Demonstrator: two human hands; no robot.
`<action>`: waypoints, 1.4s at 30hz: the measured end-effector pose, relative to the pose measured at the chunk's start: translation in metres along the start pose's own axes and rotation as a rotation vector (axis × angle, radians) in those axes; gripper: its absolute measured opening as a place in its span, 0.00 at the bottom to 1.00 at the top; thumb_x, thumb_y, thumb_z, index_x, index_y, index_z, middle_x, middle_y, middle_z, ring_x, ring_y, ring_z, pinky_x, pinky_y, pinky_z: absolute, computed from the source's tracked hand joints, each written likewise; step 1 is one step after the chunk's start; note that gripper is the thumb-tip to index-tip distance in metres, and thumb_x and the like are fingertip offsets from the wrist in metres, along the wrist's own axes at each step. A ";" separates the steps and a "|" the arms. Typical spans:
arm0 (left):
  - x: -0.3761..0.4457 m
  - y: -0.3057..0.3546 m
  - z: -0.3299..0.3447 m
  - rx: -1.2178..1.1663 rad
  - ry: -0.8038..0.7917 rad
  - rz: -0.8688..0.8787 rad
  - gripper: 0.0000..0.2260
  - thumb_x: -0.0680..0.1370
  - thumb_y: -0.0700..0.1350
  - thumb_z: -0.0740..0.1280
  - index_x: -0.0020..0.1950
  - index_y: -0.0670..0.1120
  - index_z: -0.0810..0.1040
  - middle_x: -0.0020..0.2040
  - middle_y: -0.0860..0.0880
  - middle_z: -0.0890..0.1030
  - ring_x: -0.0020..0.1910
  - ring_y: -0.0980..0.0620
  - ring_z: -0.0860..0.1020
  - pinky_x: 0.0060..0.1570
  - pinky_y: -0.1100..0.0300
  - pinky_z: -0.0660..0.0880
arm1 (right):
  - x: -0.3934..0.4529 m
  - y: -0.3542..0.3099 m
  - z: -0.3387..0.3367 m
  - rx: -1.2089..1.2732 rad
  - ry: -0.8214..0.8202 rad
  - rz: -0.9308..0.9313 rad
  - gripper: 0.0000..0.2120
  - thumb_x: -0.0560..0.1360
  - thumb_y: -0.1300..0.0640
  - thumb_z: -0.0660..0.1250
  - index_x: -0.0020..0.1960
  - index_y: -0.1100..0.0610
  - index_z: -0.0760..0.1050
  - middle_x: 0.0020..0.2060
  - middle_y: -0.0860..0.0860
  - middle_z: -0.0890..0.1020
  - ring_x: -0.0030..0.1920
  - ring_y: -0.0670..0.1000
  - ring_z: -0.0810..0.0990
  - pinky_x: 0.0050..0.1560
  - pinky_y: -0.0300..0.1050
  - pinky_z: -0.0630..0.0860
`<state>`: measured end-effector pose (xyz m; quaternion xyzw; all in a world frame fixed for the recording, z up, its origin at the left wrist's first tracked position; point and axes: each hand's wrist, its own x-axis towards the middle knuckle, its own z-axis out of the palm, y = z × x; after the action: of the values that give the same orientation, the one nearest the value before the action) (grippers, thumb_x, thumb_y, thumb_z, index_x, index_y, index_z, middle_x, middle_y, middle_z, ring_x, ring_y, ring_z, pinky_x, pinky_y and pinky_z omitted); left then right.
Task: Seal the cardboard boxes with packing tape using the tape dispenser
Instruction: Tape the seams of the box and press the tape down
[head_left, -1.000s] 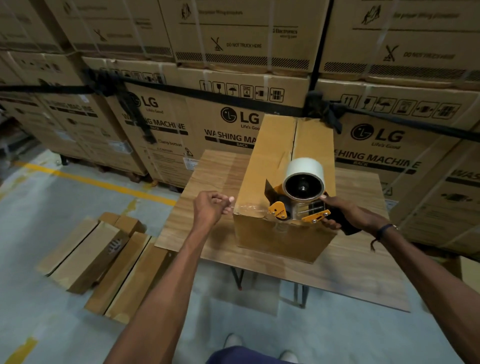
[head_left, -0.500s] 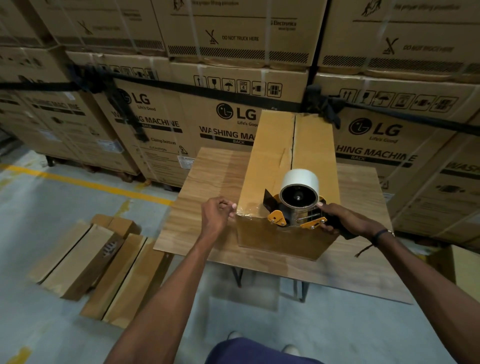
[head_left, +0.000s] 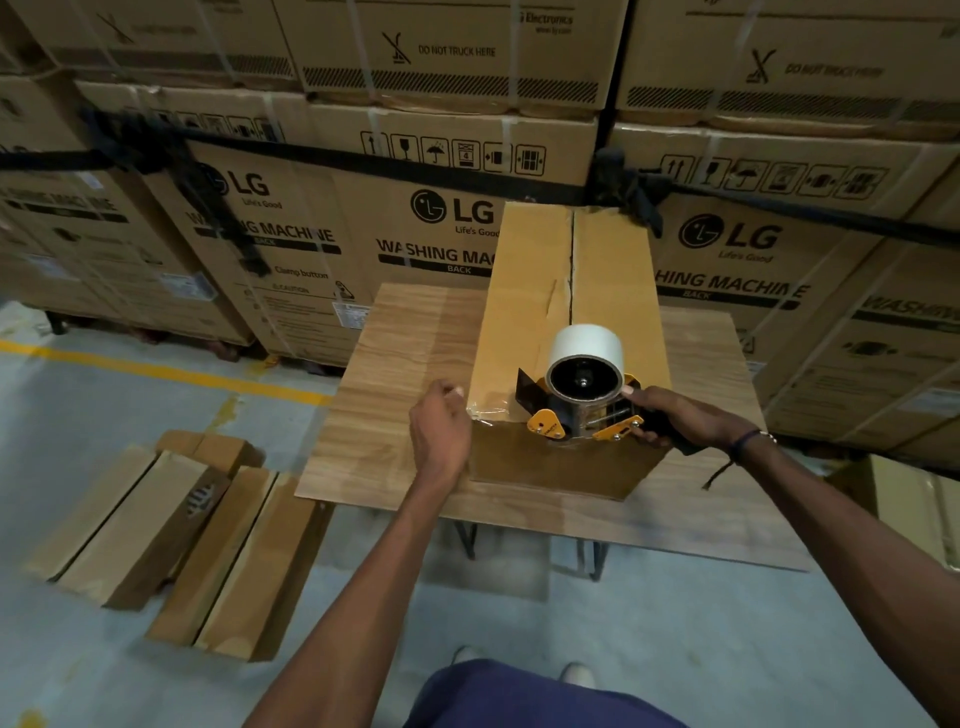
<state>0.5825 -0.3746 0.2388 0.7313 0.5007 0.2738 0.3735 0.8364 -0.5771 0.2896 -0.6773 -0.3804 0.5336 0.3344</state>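
Since the earlier frame the left hand (head_left: 441, 426) has moved in against the near left corner of the long brown cardboard box (head_left: 569, 332) on the wood-grain tabletop (head_left: 395, 364), fingers curled, pinching clear tape. Right hand (head_left: 675, 415) grips the yellow-and-black tape dispenser (head_left: 582, 400), white roll upright, at the box's near top edge
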 end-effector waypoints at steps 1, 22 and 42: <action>-0.001 0.009 0.004 0.014 -0.051 0.041 0.14 0.86 0.46 0.62 0.68 0.43 0.77 0.57 0.49 0.83 0.49 0.53 0.79 0.45 0.63 0.75 | 0.000 0.000 0.000 0.000 0.008 0.004 0.34 0.75 0.28 0.57 0.38 0.60 0.71 0.30 0.50 0.71 0.30 0.47 0.65 0.33 0.39 0.64; 0.001 -0.002 0.042 0.640 -0.363 0.416 0.27 0.87 0.53 0.48 0.85 0.48 0.48 0.85 0.48 0.45 0.83 0.43 0.41 0.80 0.38 0.46 | 0.000 0.015 -0.017 -0.102 -0.054 0.028 0.29 0.77 0.28 0.59 0.30 0.49 0.72 0.27 0.47 0.68 0.29 0.47 0.62 0.32 0.38 0.63; 0.004 0.005 0.041 0.829 -0.380 0.364 0.27 0.86 0.58 0.43 0.85 0.51 0.48 0.85 0.51 0.46 0.83 0.41 0.45 0.77 0.34 0.49 | -0.125 0.095 -0.133 -0.019 -0.008 0.017 0.43 0.62 0.24 0.71 0.50 0.64 0.70 0.33 0.53 0.69 0.30 0.46 0.65 0.30 0.36 0.63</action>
<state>0.6181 -0.3830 0.2200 0.9312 0.3544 -0.0259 0.0817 0.9635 -0.7388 0.2943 -0.6815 -0.3808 0.5356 0.3219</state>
